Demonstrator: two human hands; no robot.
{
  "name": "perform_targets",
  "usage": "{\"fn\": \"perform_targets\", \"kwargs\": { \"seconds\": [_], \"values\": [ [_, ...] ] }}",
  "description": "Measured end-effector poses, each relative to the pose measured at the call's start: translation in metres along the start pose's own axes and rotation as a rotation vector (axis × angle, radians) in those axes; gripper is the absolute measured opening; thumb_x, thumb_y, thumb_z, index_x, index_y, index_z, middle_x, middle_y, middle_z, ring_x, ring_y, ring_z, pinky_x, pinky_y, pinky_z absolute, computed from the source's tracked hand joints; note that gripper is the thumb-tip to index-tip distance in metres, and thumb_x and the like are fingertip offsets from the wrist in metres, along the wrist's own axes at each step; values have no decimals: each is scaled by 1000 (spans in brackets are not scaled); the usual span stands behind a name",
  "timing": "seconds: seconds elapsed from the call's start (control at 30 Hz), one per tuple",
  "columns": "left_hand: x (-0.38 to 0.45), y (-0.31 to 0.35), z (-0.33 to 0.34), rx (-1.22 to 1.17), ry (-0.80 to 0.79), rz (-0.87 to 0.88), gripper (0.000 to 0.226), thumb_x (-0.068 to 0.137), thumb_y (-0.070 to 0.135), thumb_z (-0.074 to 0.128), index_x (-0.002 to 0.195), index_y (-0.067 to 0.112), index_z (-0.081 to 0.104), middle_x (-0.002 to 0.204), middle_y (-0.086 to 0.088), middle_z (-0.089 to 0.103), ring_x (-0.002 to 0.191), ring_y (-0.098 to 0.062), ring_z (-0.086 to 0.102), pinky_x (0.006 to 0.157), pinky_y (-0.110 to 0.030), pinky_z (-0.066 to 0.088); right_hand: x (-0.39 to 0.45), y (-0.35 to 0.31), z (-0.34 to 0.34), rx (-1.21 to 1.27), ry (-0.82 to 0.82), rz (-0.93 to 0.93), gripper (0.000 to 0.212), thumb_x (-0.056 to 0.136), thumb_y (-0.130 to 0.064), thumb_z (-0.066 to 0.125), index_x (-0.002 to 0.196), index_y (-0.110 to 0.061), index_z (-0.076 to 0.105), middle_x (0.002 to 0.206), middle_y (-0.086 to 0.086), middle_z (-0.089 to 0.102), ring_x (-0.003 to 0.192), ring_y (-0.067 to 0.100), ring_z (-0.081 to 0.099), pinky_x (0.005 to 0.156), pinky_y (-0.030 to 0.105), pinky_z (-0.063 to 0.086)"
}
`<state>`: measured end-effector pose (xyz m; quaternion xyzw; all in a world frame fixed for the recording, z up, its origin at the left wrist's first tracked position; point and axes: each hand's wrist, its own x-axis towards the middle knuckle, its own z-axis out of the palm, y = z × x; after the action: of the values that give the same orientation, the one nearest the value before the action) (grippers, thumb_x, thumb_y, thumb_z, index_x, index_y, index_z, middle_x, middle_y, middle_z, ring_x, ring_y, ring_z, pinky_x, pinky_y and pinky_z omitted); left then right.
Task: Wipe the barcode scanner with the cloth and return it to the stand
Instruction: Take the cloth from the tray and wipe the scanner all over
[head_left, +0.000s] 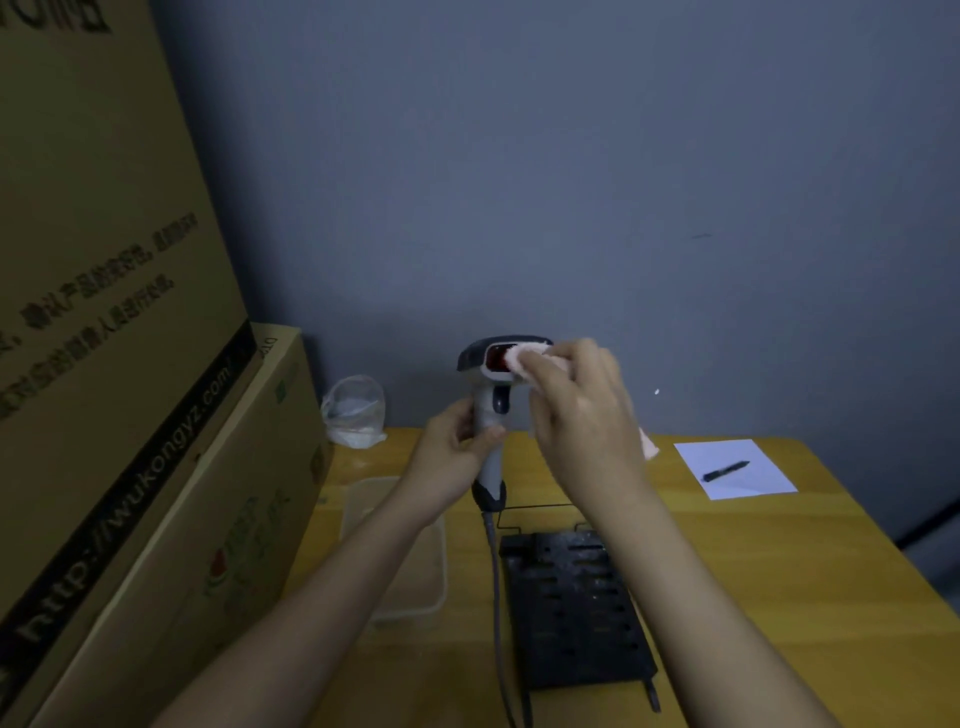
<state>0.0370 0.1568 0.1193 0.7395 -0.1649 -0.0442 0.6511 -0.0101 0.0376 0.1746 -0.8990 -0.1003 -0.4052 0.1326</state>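
A grey and black barcode scanner (490, 401) is held upright above the yellow table, its red window facing me. My left hand (457, 457) grips its handle. My right hand (576, 410) presses a pale pink cloth (519, 364) against the scanner's head, partly covering the window; a corner of the cloth shows below the wrist. The scanner's grey cable (496, 597) hangs down to the table. A black perforated stand (571, 608) with a wire frame lies flat on the table below the hands.
Large cardboard boxes (119, 364) stand stacked at the left. A clear plastic tray (410, 561) lies left of the stand, a crumpled clear bag (353, 413) behind it. White paper (753, 478) with a black pen (725, 471) lies at the right. A grey wall is behind.
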Motion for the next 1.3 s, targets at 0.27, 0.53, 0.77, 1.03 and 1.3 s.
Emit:
{"fn": "perform_targets", "kwargs": {
  "seconds": [0.27, 0.53, 0.77, 1.03, 1.3],
  "values": [
    [-3, 4, -1, 77, 55, -2, 15, 91, 17, 53, 104, 24, 53, 97, 5, 62, 98, -13, 59, 82, -29, 49, 2, 2, 1, 54, -1, 23, 34, 86, -15, 41, 106, -3, 67, 82, 19, 55, 74, 30, 51, 53, 33, 41],
    [0, 2, -6, 133, 132, 20, 20, 90, 17, 55, 108, 25, 51, 89, 18, 57, 81, 8, 51, 67, -11, 41, 5, 11, 4, -195, -63, 81, 34, 70, 8, 70, 101, -6, 65, 79, 17, 51, 68, 30, 49, 50, 27, 26],
    [2, 2, -11, 135, 152, 23, 31, 89, 17, 56, 120, 20, 52, 96, 15, 58, 85, 2, 53, 68, -9, 43, 17, 12, -2, -165, -130, -12, 10, 80, 1, 58, 85, -2, 66, 79, 16, 49, 72, 32, 50, 50, 28, 28],
    [7, -6, -11, 133, 136, 10, 22, 88, 17, 58, 108, 26, 54, 88, 15, 59, 82, 0, 55, 69, -19, 46, 8, 2, 5, 467, -197, 173, 21, 92, -17, 55, 108, -17, 68, 88, -1, 46, 81, -2, 48, 67, 7, 37],
    [10, -4, -9, 79, 140, -1, 21, 88, 18, 59, 107, 26, 55, 90, 20, 58, 85, 6, 54, 69, -12, 43, -8, 21, -10, 359, 87, 388, 23, 88, -8, 60, 110, -14, 60, 99, -8, 50, 92, -21, 45, 76, -4, 32]
  ]
}}
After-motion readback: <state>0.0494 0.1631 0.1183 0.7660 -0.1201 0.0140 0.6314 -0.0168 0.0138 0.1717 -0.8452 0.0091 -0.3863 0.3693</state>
